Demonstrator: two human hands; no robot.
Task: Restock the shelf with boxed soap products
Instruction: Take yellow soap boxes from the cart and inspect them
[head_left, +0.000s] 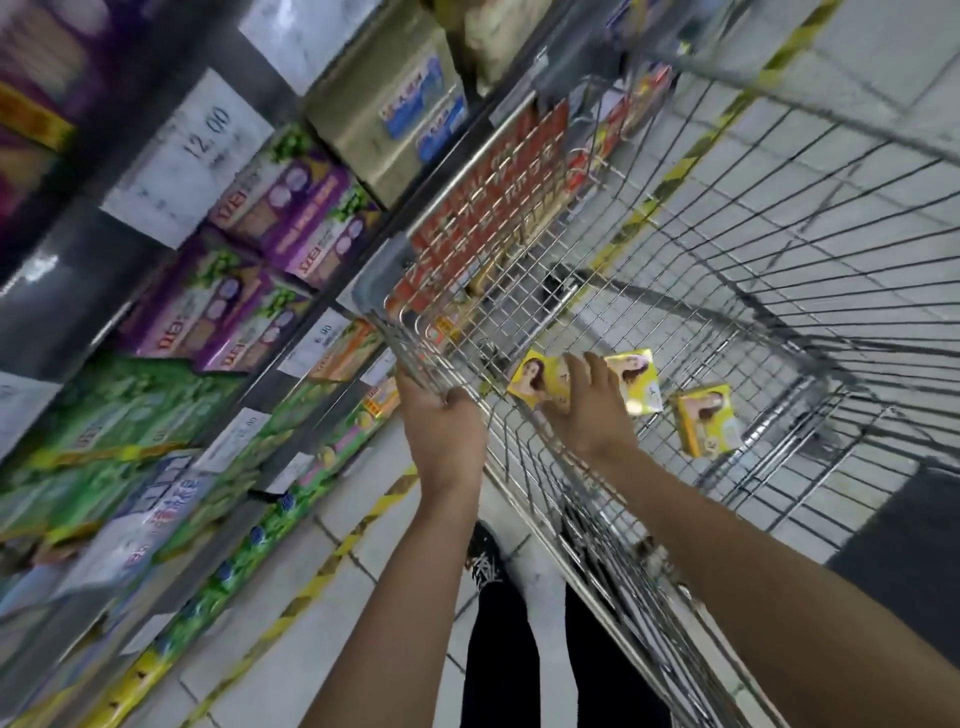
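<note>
Where tag (192, 156) reads 12.00, left hand (441, 431) gripping cart (371, 283), right hand (592, 410) spread over box (537, 382)

I see the wire cart (779, 218) holding two yellow soap boxes (537, 384) side by side and a third box (707, 422) near them.

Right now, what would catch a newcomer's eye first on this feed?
The wire shopping cart fills the picture's right half, three yellow soap boxes lying in its bottom. The right hand reaches onto two of them while the left hand grips the cart's near rim. Purple boxes and green boxes crowd the shelves at left.
</note>
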